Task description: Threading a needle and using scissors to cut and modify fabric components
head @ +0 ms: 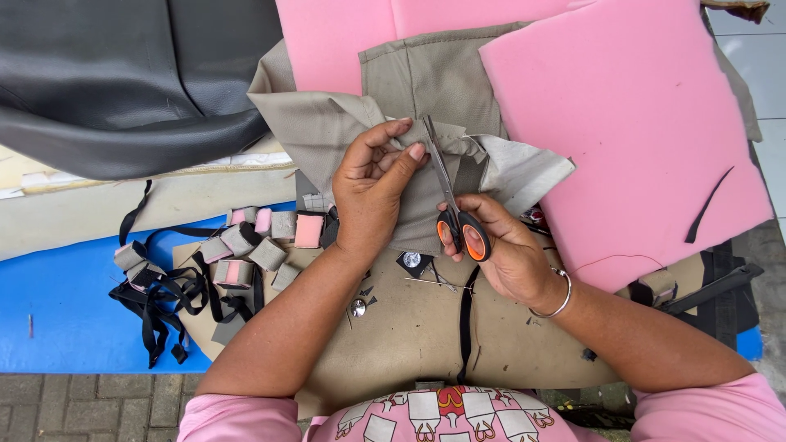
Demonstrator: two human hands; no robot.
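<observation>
L hand (372, 192) pinches the edge of a beige fabric piece (426, 205), thumb and fingertips pressed together on a fold near the cloth's top. R hand (508, 250) grips scissors (452, 200) w/ orange-lined black handles; fingers through the loops, blades pointing up and away from the body, tips at the pinched fold just beside the L fingertips. Blades look nearly closed on the cloth edge; can't tell if they bite through. Silver bangle (557, 295) on the R wrist.

Landmark = the beige fabric piece, held above the lap. Behind it and to its right: big pink foam sheet (639, 131), w/ a thin dark scrap (708, 205) lying on it. A 2nd pink foam sheet (344, 41) sits behind the fabric, partly covered by it. Far left-behind the fabric: black leather-like seat cover (131, 82). Left of the fabric: cluster of small padded squares (246, 245), some beige, some pink-faced, tangled w/ black straps (164, 303). Those rest on a blue mat (65, 311). Under the fabric, nearer the body: a wider tan cloth (409, 336) spread over the lap, w/ a black strap (467, 319) running down it and a small shiny round fitting (359, 308) just below the L wrist. Pink sleeves (237, 417) at the near edge.
</observation>
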